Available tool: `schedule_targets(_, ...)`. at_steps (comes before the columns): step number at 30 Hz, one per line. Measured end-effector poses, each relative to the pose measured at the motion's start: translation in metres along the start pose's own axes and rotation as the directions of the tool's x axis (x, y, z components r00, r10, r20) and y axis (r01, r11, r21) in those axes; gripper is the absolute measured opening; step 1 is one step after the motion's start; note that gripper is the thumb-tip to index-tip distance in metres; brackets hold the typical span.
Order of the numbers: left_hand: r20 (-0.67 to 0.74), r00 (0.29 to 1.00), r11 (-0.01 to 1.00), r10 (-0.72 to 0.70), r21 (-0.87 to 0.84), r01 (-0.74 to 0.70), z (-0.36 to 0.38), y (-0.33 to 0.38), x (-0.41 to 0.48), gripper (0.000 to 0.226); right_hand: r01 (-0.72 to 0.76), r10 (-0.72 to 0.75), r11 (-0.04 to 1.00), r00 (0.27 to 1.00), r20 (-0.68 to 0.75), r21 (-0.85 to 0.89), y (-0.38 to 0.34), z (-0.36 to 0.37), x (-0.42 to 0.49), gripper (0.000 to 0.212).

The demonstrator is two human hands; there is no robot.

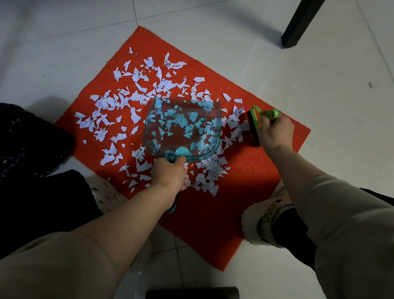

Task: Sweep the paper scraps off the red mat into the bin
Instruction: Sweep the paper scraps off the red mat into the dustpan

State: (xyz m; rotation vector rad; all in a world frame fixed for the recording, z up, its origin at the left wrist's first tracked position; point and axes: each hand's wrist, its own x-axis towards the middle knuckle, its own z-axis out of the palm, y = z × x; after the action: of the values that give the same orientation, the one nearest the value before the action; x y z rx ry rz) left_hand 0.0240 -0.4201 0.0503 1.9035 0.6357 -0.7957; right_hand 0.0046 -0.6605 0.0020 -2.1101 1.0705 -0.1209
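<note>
A red mat (248,171) lies on the tiled floor, strewn with several white paper scraps (124,104). My left hand (169,174) grips the handle of a clear teal dustpan (183,129), which hovers over the scraps at the mat's middle. My right hand (275,131) grips a green hand brush (259,121) with dark bristles, set on the mat at the scraps' right edge. A dark bag-lined bin (17,136) sits at the left, beside the mat.
A black furniture leg (300,21) stands on the floor beyond the mat at the upper right. A dark stool edge (193,293) shows at the bottom. My shoes (263,219) rest on the mat's near edge.
</note>
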Motion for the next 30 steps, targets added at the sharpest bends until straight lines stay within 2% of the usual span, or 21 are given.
schedule_targets(2,-0.002,1.0,1.0,0.005,0.004,-0.005,-0.001,-0.001,0.001,0.029,-0.034,0.035,0.999,0.997,-0.067,0.026,0.001,-0.002,0.001,0.026)
schedule_targets(4,0.0,1.0,1.0,0.011,0.002,-0.011,-0.002,-0.002,0.001,0.029,-0.062,0.06,0.998,0.995,-0.083,-0.02,0.003,-0.003,0.003,0.025)
schedule_targets(7,-0.003,1.0,1.0,0.005,-0.004,-0.005,-0.004,-0.002,0.0,0.028,-0.049,0.047,0.996,0.998,-0.029,-0.076,0.0,0.001,0.001,0.025)
schedule_targets(11,-0.007,1.0,1.0,0.012,-0.006,-0.012,-0.006,-0.002,0.0,0.03,0.032,-0.028,0.999,0.995,0.097,-0.034,-0.011,0.015,-0.013,0.023)
schedule_targets(13,-0.005,1.0,1.0,0.014,-0.003,-0.014,-0.007,-0.003,-0.001,0.03,0.052,-0.053,0.999,0.995,0.09,0.013,-0.013,0.016,-0.018,0.024)
schedule_targets(15,-0.008,1.0,1.0,0.01,-0.005,-0.01,-0.008,-0.003,-0.001,0.03,0.056,-0.057,0.997,0.998,0.024,0.047,-0.013,0.014,-0.02,0.024)
schedule_targets(19,-0.008,1.0,1.0,-0.002,-0.013,0.002,-0.01,-0.004,0.001,0.03,0.039,-0.043,0.998,0.997,-0.067,-0.054,-0.008,0.009,-0.017,0.024)
schedule_targets(22,0.001,1.0,1.0,0.001,-0.018,-0.001,-0.011,-0.004,-0.001,0.028,-0.02,0.019,0.992,1.0,-0.012,-0.121,-0.004,0.011,-0.017,0.027)
schedule_targets(24,-0.002,1.0,1.0,0.008,-0.019,-0.008,-0.012,-0.003,-0.001,0.027,0.011,-0.005,0.991,0.999,0.044,-0.135,-0.007,0.015,-0.023,0.024)
schedule_targets(27,-0.011,1.0,1.0,0.01,-0.013,-0.01,-0.014,-0.004,0.0,0.025,0.079,-0.07,0.995,0.987,0.143,-0.061,-0.014,0.022,-0.036,0.024)
schedule_targets(30,-0.007,1.0,1.0,0.008,-0.022,-0.008,-0.014,-0.004,0.0,0.026,0.042,-0.046,0.998,0.994,0.102,0.049,-0.014,0.022,-0.039,0.025)
